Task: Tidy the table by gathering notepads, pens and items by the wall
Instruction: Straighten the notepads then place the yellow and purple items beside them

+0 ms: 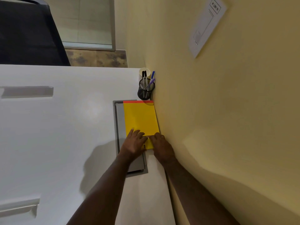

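A yellow notepad (pixel 140 117) with a red top band lies flat against the wall, partly over a grey cable hatch. My left hand (pixel 134 143) rests palm down on its near edge, fingers spread. Beside it, my right hand (pixel 162 146) presses on the near right corner, next to the wall. A smaller yellow pad (pixel 149 144) shows between the two hands. Beyond the notepad stands a black mesh pen cup (pixel 145 90) holding several pens, with a white paper cup (pixel 143 73) behind it in the corner.
The white table (pixel 56 127) stretches left, with grey recessed slots (pixel 27 91) at the far left. The grey hatch frame (pixel 117 127) is set into the tabletop. A black chair (pixel 27 33) stands beyond the far edge. A paper sign (pixel 206 26) hangs on the yellow wall.
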